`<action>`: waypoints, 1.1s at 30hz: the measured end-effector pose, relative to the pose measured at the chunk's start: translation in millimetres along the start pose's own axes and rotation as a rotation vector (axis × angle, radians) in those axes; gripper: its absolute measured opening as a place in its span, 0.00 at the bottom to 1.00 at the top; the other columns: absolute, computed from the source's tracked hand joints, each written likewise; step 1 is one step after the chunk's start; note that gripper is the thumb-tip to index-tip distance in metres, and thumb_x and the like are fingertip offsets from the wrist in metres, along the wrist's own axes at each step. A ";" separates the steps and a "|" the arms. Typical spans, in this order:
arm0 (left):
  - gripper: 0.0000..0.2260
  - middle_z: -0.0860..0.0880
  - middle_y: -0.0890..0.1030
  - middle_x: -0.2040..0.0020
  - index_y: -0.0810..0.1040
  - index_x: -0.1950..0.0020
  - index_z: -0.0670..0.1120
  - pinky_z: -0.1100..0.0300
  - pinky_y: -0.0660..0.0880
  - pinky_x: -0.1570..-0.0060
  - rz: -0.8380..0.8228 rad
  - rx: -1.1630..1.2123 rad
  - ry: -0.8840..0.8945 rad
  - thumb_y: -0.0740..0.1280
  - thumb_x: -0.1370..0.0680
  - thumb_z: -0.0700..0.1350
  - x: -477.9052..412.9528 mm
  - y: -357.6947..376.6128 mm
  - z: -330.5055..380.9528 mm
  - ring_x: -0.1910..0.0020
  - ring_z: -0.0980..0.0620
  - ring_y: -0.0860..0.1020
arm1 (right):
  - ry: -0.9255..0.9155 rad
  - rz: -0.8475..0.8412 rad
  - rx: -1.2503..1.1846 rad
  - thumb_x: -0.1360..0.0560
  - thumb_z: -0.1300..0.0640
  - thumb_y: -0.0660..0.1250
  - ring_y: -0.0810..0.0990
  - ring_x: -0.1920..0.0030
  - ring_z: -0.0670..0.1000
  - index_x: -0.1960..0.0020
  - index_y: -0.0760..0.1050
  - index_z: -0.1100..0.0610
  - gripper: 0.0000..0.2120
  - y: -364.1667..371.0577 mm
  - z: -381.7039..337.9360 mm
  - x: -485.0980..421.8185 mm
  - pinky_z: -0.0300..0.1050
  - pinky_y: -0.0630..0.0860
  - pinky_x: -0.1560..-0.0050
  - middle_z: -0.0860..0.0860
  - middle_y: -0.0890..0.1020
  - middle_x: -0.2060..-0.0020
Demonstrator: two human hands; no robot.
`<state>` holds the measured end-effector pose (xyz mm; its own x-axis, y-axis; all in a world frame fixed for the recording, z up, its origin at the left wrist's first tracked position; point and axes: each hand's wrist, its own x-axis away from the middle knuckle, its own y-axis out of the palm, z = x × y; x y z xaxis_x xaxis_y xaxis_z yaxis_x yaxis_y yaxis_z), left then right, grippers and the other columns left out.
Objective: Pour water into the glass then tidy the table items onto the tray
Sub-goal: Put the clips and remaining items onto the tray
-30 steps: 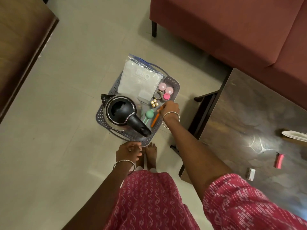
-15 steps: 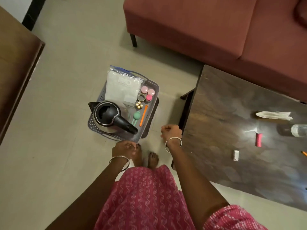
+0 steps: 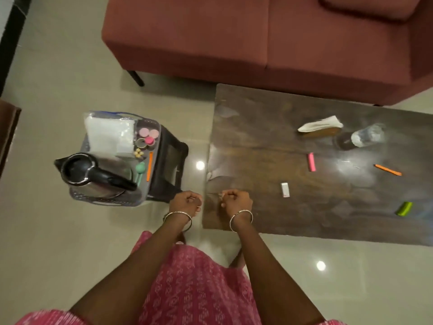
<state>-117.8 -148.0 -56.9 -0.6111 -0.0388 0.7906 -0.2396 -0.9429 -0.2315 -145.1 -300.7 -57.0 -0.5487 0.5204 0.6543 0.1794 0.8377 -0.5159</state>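
Observation:
A grey perforated tray [image 3: 105,199] rests on a dark stool at the left, holding a black kettle [image 3: 91,174], a clear plastic bag [image 3: 109,133], small pink lids and an orange pen [image 3: 149,166]. On the dark table [image 3: 257,141] lie a white eraser [image 3: 285,190], a pink piece [image 3: 311,162], an orange pen [image 3: 387,170], a green clip [image 3: 404,208], a folded white cloth [image 3: 319,124] and a glass of water [image 3: 367,137]. My left hand [image 3: 186,204] hangs curled just right of the tray. My right hand [image 3: 236,201] is curled over the table's near left corner. Both hold nothing.
A dark red sofa [image 3: 257,38] stands behind the table and tray. The stool [image 3: 172,167] under the tray sits close to the table's left edge. A wooden furniture edge [image 3: 8,127] shows at far left. Pale floor tiles surround me.
My right hand left the orange pen in the tray and drew back to the table's corner. The view swung right, bringing more of the table into sight.

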 end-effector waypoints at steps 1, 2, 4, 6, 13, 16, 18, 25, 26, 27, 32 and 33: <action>0.10 0.42 0.82 0.65 0.81 0.65 0.48 0.60 0.76 0.68 0.005 -0.028 0.015 0.69 0.27 0.35 6.7 18.8 2.4 0.71 0.46 0.79 | -0.014 0.000 0.006 0.28 0.60 0.69 0.85 0.55 0.62 0.54 0.85 0.57 0.07 -16.5 10.3 -5.0 0.53 0.81 0.48 0.59 0.86 0.60; 0.08 0.42 0.83 0.65 0.82 0.64 0.49 0.57 0.78 0.64 0.018 -0.064 0.037 0.70 0.28 0.37 12.4 34.9 4.4 0.68 0.44 0.81 | -0.021 -0.004 0.003 0.28 0.60 0.69 0.85 0.55 0.62 0.53 0.85 0.58 0.07 -31.4 19.3 -9.2 0.54 0.81 0.48 0.60 0.86 0.60; 0.08 0.46 0.84 0.68 0.83 0.64 0.49 0.57 0.79 0.62 0.031 -0.112 0.069 0.70 0.27 0.39 27.6 77.4 5.7 0.67 0.47 0.82 | -0.018 -0.002 -0.033 0.28 0.61 0.68 0.85 0.57 0.62 0.54 0.85 0.57 0.07 -71.1 41.1 -15.1 0.54 0.81 0.49 0.60 0.86 0.62; 0.11 0.51 0.81 0.75 0.82 0.67 0.50 0.60 0.76 0.67 0.016 -0.095 0.069 0.69 0.26 0.38 44.5 123.1 6.5 0.72 0.51 0.80 | -0.015 0.026 -0.054 0.27 0.61 0.68 0.86 0.60 0.59 0.58 0.85 0.56 0.07 -114.3 64.9 -19.7 0.50 0.82 0.53 0.59 0.86 0.66; 0.13 0.49 0.78 0.74 0.79 0.66 0.49 0.60 0.73 0.68 -0.044 -0.042 0.097 0.66 0.25 0.34 82.2 257.9 14.7 0.71 0.47 0.75 | 0.036 0.093 -0.140 0.28 0.65 0.67 0.81 0.69 0.56 0.63 0.83 0.55 0.10 -246.1 136.0 -36.8 0.53 0.81 0.56 0.59 0.85 0.66; 0.12 0.52 0.78 0.75 0.79 0.65 0.49 0.62 0.73 0.71 -0.073 -0.042 0.105 0.67 0.24 0.36 87.5 294.0 19.6 0.72 0.48 0.75 | 0.070 0.151 -0.194 0.29 0.66 0.66 0.82 0.68 0.57 0.68 0.81 0.52 0.13 -285.5 151.2 -46.5 0.54 0.81 0.58 0.62 0.85 0.65; 0.12 0.53 0.77 0.78 0.78 0.65 0.49 0.62 0.71 0.71 -0.074 -0.047 0.105 0.67 0.24 0.35 87.4 310.2 22.9 0.72 0.48 0.75 | 0.088 0.181 -0.223 0.29 0.66 0.66 0.81 0.69 0.56 0.69 0.80 0.51 0.14 -304.6 158.7 -53.3 0.53 0.80 0.59 0.61 0.85 0.66; 0.14 0.46 0.78 0.74 0.79 0.66 0.48 0.59 0.71 0.68 -0.035 -0.071 0.114 0.66 0.24 0.33 59.5 359.8 52.3 0.72 0.46 0.74 | 0.107 0.209 -0.263 0.28 0.65 0.66 0.79 0.71 0.55 0.70 0.79 0.51 0.15 -353.6 180.0 -88.9 0.46 0.76 0.66 0.56 0.83 0.70; 0.14 0.45 0.78 0.73 0.79 0.65 0.48 0.58 0.72 0.68 -0.034 -0.087 0.121 0.65 0.24 0.33 54.0 367.4 58.8 0.72 0.45 0.75 | 0.105 0.218 -0.263 0.28 0.65 0.66 0.79 0.72 0.55 0.70 0.79 0.51 0.16 -360.3 182.6 -96.6 0.48 0.77 0.66 0.56 0.83 0.70; 0.14 0.44 0.78 0.72 0.79 0.64 0.48 0.58 0.72 0.67 -0.030 -0.098 0.128 0.64 0.24 0.33 49.7 374.1 65.7 0.71 0.45 0.75 | 0.105 0.221 -0.263 0.28 0.65 0.66 0.79 0.72 0.55 0.70 0.79 0.50 0.16 -366.5 184.9 -103.8 0.51 0.78 0.64 0.57 0.84 0.70; 0.07 0.41 0.79 0.69 0.82 0.57 0.39 0.59 0.74 0.67 0.030 -0.112 0.107 0.64 0.25 0.33 27.0 422.7 107.0 0.71 0.46 0.76 | 0.148 0.224 -0.293 0.28 0.64 0.67 0.79 0.72 0.52 0.69 0.80 0.51 0.14 -402.2 193.3 -153.7 0.45 0.77 0.66 0.58 0.84 0.68; 0.07 0.40 0.81 0.67 0.82 0.59 0.41 0.57 0.76 0.65 0.050 -0.111 0.101 0.65 0.26 0.34 22.3 432.7 115.3 0.70 0.46 0.77 | 0.167 0.223 -0.306 0.28 0.65 0.67 0.79 0.72 0.52 0.68 0.80 0.51 0.14 -410.7 193.7 -167.0 0.43 0.76 0.67 0.58 0.84 0.68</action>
<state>-148.1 -594.9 -74.1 -0.6961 -0.0457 0.7165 -0.2856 -0.8980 -0.3347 -285.3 -763.8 -61.5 -0.3333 0.6933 0.6389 0.5274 0.6988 -0.4832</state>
